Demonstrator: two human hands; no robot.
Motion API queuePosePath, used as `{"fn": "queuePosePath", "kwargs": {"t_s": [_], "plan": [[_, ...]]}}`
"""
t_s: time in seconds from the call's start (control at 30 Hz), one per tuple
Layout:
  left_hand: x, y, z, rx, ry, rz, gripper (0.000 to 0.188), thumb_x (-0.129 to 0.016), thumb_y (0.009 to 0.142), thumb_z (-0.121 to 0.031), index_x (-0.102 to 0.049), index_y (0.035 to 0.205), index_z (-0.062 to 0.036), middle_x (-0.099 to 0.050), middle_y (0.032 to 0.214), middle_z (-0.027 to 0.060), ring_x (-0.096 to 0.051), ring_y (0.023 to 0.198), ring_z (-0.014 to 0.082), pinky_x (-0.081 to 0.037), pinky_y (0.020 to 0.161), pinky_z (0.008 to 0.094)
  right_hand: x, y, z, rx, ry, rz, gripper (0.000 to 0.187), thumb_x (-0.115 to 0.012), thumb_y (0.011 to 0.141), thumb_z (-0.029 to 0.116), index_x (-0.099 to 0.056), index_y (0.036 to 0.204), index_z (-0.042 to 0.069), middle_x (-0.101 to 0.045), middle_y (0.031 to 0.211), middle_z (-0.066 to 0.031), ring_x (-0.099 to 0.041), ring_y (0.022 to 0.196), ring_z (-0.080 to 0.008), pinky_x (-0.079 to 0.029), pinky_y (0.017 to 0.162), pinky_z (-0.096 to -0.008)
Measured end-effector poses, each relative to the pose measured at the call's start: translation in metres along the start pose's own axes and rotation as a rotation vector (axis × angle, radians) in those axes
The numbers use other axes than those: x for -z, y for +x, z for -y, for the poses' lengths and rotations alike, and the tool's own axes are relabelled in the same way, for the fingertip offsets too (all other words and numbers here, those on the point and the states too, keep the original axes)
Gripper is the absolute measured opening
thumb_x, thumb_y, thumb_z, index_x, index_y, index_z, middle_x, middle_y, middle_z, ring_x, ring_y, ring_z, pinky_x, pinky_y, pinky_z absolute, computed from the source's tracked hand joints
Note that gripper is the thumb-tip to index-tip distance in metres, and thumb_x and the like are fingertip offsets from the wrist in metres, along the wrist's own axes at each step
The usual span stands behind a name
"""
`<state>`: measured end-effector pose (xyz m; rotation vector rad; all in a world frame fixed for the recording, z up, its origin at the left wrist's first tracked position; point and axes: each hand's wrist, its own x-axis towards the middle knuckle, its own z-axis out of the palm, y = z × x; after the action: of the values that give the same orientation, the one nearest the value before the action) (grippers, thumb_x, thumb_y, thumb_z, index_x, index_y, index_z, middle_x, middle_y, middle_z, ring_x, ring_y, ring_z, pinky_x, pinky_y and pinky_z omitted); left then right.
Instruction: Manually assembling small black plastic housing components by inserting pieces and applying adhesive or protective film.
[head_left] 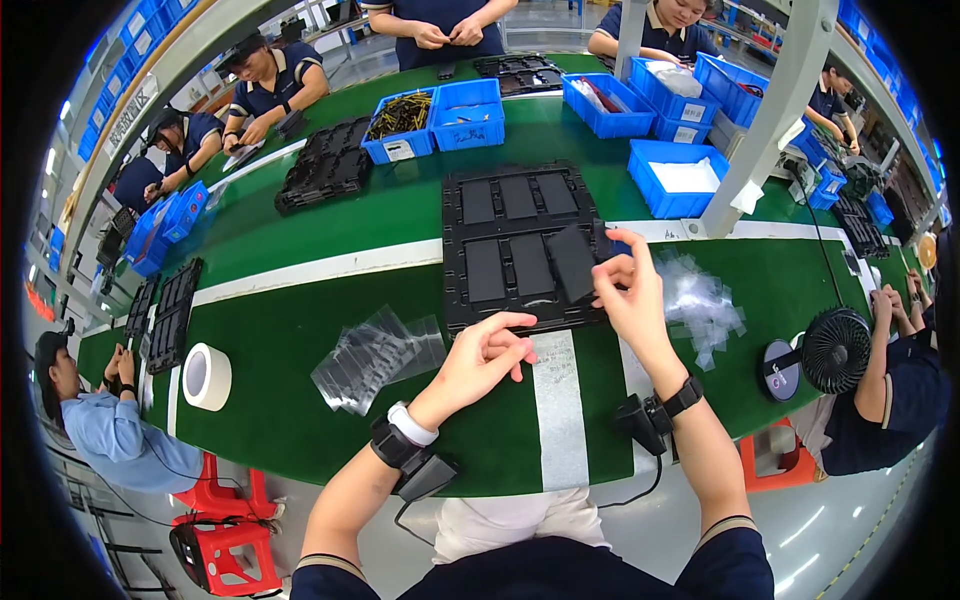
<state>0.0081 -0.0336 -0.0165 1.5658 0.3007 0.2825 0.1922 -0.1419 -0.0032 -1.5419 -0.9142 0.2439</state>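
Note:
A black moulded tray lies on the green bench in front of me, with several flat black rectangular slabs in its pockets. One slab at the tray's near right sits skewed and tilted, out of line with the others. The fingertips of my right hand pinch its right edge, index finger raised. My left hand is by the tray's front edge, fingers loosely bent and apart, holding nothing. Clear plastic film pieces lie in a fanned pile left of my left hand. A second film pile is right of my right hand.
A tape roll stands at left; a small black fan is at right. Blue bins and another black tray lie beyond. A metal post rises at right. Co-workers sit around the bench. Cables hang from my wrist devices.

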Motion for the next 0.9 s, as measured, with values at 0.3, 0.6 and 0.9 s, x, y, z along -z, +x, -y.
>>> {"fn": "queuePosePath", "kwargs": {"t_s": [0.3, 0.6, 0.9], "plan": [[0.002, 0.001, 0.004, 0.022, 0.023, 0.022, 0.023, -0.051, 0.087, -0.007, -0.052, 0.109, 0.0014, -0.061, 0.078, 0.0069, -0.054, 0.061, 0.0066, -0.045, 0.06, 0.0197, -0.001, 0.0, -0.009, 0.261, -0.633, -0.067, 0.005, -0.062, 0.078, 0.011, -0.061, 0.077, 0.007, -0.06, 0.075, -0.0062, -0.058, 0.065, -0.0235, -0.048, 0.06, -0.0331], [0.003, 0.001, 0.005, 0.039, 0.017, 0.04, 0.019, -0.052, 0.087, -0.007, -0.054, 0.104, 0.0019, -0.06, 0.079, 0.0058, -0.053, 0.062, 0.0062, -0.045, 0.06, 0.0192, 0.001, 0.0, -0.012, 0.401, -0.682, -0.009, 0.009, -0.06, 0.073, 0.004, -0.064, 0.08, 0.007, -0.055, 0.084, -0.005, -0.055, 0.078, -0.0236, -0.049, 0.063, -0.034], [0.003, 0.002, 0.006, 0.041, -0.018, 0.053, 0.018, -0.053, 0.087, -0.008, -0.055, 0.102, 0.0015, -0.06, 0.079, 0.0055, -0.054, 0.063, 0.0068, -0.045, 0.061, 0.0197, 0.009, 0.004, -0.027, 0.208, -0.779, -0.081, 0.05, -0.062, 0.073, 0.016, -0.045, 0.12, 0.008, -0.06, 0.09, -0.0098, -0.055, 0.088, -0.0247, -0.032, 0.09, -0.0442]]}}
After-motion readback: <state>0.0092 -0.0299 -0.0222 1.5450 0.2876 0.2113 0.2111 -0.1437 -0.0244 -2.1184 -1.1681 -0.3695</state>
